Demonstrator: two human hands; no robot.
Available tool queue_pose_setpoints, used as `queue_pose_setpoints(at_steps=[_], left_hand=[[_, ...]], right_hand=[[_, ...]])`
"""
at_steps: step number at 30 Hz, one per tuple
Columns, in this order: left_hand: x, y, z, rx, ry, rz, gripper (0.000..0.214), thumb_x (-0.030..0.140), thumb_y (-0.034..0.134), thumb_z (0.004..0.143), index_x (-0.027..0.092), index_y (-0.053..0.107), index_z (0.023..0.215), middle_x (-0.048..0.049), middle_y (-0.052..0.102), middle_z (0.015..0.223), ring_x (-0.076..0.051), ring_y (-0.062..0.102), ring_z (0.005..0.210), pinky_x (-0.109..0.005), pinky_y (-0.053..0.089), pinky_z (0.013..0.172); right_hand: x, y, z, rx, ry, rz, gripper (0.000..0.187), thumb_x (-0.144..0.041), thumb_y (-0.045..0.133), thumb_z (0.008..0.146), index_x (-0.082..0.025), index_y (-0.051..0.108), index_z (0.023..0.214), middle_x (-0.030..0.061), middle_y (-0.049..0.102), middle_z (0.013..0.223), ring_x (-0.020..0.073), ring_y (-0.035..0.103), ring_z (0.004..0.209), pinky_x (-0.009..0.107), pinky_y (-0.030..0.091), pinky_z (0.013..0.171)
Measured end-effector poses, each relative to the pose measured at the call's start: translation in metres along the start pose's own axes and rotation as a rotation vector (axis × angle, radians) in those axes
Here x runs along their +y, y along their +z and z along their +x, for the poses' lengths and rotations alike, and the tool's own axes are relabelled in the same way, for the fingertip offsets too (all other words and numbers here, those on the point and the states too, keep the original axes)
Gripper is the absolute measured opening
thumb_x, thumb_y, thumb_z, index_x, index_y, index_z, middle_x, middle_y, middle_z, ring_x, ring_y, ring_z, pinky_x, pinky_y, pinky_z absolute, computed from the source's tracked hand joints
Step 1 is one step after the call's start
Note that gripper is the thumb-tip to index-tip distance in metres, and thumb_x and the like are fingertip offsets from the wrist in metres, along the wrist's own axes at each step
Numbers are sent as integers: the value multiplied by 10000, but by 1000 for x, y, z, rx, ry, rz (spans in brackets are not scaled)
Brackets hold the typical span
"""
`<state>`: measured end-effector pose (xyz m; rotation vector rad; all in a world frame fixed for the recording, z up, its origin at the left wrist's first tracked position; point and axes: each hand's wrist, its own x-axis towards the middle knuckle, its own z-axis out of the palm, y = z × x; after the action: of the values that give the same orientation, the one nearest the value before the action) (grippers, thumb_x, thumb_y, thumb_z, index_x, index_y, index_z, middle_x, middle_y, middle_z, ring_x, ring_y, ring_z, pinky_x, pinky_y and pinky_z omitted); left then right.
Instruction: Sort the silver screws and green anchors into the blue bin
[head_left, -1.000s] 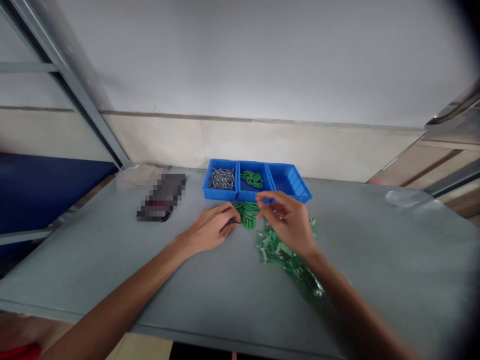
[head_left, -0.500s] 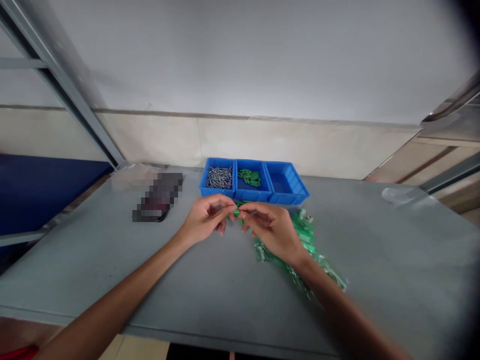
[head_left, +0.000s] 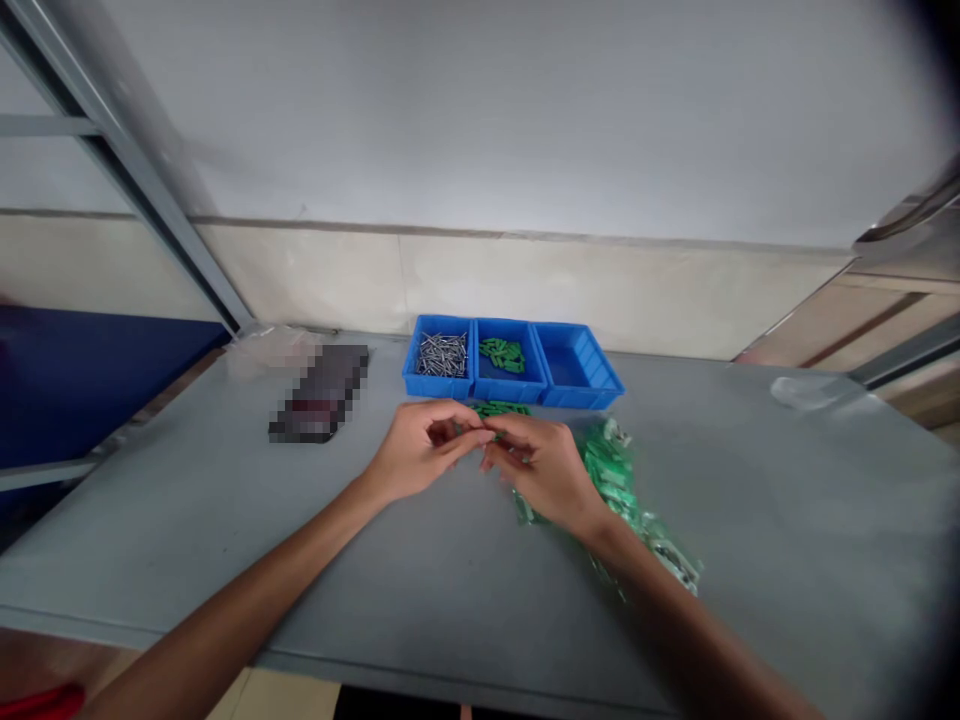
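My left hand [head_left: 417, 452] and my right hand [head_left: 546, 462] meet over the table, thumbs and fingertips pinched together. Between them is a small green plastic wall plug [head_left: 497, 436], mostly hidden by the fingers. Just beyond the hands, a pile of green wall plugs [head_left: 504, 408] lies in front of the blue bins. Partly under my right wrist are clear bags of green plugs and metal pieces [head_left: 616, 480].
Three joined blue bins stand near the wall: the left bin [head_left: 439, 386] holds metal screws [head_left: 442, 355], the middle one green plugs [head_left: 504, 354]. A dark blurred object [head_left: 330, 390] and clear plastic [head_left: 266, 348] lie left on the grey table [head_left: 420, 600]; another clear scrap [head_left: 806, 392] lies right.
Both hands have come slightly down and nearer to me, and their fingertips have closed together. Less of the green plug shows between them, and more of the pile behind is visible.
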<state>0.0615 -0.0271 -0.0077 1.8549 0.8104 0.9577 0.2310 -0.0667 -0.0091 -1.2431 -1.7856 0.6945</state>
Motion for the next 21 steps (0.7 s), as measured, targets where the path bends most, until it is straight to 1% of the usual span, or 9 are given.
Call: queue_pose_setpoints(at_steps=[2, 5, 8, 11, 14, 16, 19, 21], left_hand=[[2, 0, 0, 0, 20, 6, 171, 304, 690, 793, 139, 672, 838, -4, 631, 685, -57, 503, 463, -171, 396, 438], [4, -1, 0, -18, 55, 2, 147, 256, 667, 808, 139, 674, 897, -23, 644, 778, -55, 503, 489, -176, 407, 454], [4, -2, 0, -13, 86, 37, 120, 212, 641, 816, 139, 682, 903, -27, 633, 782, -62, 495, 517, -181, 407, 470], [3, -4, 0, 9, 87, 72, 118, 208, 628, 822, 149, 693, 900, -27, 627, 779, -67, 495, 530, -185, 401, 476], [4, -5, 0, 46, 76, 108, 120, 224, 617, 833, 156, 697, 892, -34, 645, 794, -76, 506, 554, -191, 402, 491], [3, -6, 1, 69, 69, 123, 133, 246, 614, 840, 160, 697, 897, -34, 651, 796, -80, 512, 560, -195, 405, 496], [0, -6, 2, 113, 70, 159, 161, 287, 625, 840, 172, 702, 923, -30, 655, 795, -83, 512, 554, -198, 408, 497], [-5, -6, 4, 149, 89, 205, 174, 299, 641, 831, 180, 706, 941, -29, 658, 798, -89, 516, 567, -200, 409, 503]], right_hand=[[1, -1, 0, 21, 5, -7, 144, -136, 552, 816, -189, 676, 868, 7, 691, 701, 133, 650, 637, 199, 470, 512], [0, -2, 0, 40, 4, -31, 153, -121, 555, 805, -190, 678, 863, 6, 694, 709, 134, 646, 654, 200, 466, 520], [0, -2, -1, 36, 3, -15, 152, -127, 546, 814, -192, 678, 855, 1, 685, 701, 128, 641, 654, 200, 469, 524], [1, -1, -1, 33, -7, 10, 140, -162, 547, 832, -194, 676, 875, 4, 679, 700, 130, 645, 647, 205, 473, 514], [3, -1, 1, 52, -4, 51, 132, -230, 555, 856, -197, 673, 904, 25, 699, 790, 130, 659, 620, 219, 487, 494], [2, -3, 1, 73, 5, 66, 143, -264, 553, 869, -204, 672, 922, 29, 704, 805, 134, 665, 609, 228, 498, 489], [-4, -8, 0, 145, -43, 9, 146, -253, 541, 881, -212, 669, 938, 24, 693, 764, 140, 661, 604, 243, 519, 495], [-10, -13, 0, 239, -143, -111, 156, -216, 526, 886, -221, 668, 952, 34, 694, 824, 140, 664, 634, 257, 540, 532]])
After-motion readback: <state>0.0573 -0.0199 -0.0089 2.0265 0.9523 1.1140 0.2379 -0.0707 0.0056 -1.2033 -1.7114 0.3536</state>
